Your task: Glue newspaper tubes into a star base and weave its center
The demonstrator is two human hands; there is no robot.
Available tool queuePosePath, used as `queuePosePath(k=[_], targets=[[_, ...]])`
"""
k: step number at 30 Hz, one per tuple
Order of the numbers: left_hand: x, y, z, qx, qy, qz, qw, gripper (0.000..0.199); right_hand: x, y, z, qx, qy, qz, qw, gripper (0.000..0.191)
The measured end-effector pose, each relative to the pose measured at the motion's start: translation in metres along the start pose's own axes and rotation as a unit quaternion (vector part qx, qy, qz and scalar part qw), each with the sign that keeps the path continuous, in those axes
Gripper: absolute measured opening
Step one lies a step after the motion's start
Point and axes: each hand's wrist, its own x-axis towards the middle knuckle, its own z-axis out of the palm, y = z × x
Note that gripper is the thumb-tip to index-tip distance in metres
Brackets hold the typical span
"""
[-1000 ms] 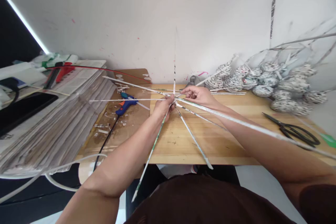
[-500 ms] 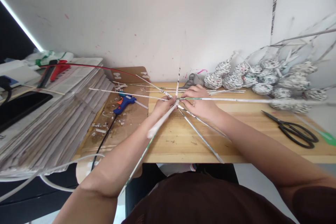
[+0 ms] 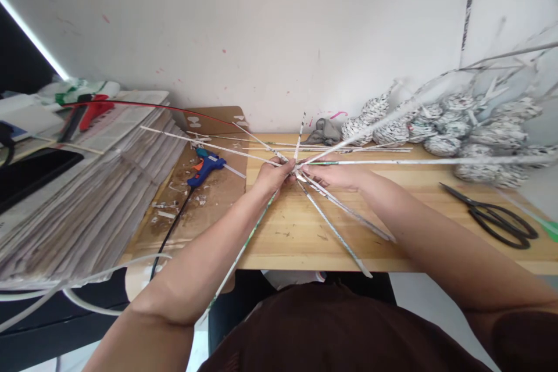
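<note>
Several thin rolled-paper sticks (image 3: 333, 234) cross at one centre and fan out like spokes above the wooden table. My left hand (image 3: 277, 175) is closed on the crossing, thumb on top, at its left side. On the right side, my right hand (image 3: 333, 175) is closed with its fingertips at the same crossing. From there one pale paper stick (image 3: 366, 132) slants up to the right, blurred along its length. Another paper stick (image 3: 392, 161) runs level to the right above my right hand. My right fingertips are partly hidden beneath the sticks.
A blue glue gun (image 3: 204, 168) lies on a cardboard sheet at the left, near a tall stack of newspapers (image 3: 87, 209). Black scissors (image 3: 492, 215) rest at the right. Behind them sit several woven paper shapes (image 3: 440, 125) and a grey cloth (image 3: 323, 131).
A pale paper stick that pointed toward me over my left forearm now slants up to the right. My right hand has turned and dropped slightly, its fingers now lower at the crossing.
</note>
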Motion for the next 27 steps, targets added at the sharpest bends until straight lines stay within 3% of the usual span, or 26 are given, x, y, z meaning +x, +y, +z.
queuePosePath(k=[3, 8, 11, 15, 20, 27], targets=[[0.0, -0.001, 0.0, -0.003, 0.004, -0.003, 1.0, 0.017, -0.003, -0.005, -0.002, 0.119, -0.023, 0.067, 0.99, 0.019], [0.003, -0.002, -0.003, 0.004, 0.001, -0.005, 1.0, 0.02, -0.005, -0.005, -0.005, 0.297, -0.055, 0.105, 0.948, 0.019], [0.004, 0.0, -0.005, 0.031, 0.001, 0.007, 0.999, 0.022, -0.003, 0.001, -0.002, 0.36, -0.055, 0.084, 0.927, 0.022], [0.003, 0.003, -0.006, 0.055, 0.002, 0.011, 0.998, 0.022, -0.001, 0.016, 0.005, 0.423, -0.035, 0.005, 0.906, 0.028], [0.004, 0.003, -0.007, 0.053, -0.005, 0.014, 0.998, 0.024, 0.001, 0.028, 0.014, 0.432, 0.004, -0.059, 0.9, 0.029], [0.005, -0.003, -0.007, 0.036, -0.046, 0.018, 0.998, 0.029, 0.006, 0.03, 0.023, 0.35, 0.128, -0.111, 0.921, 0.029]])
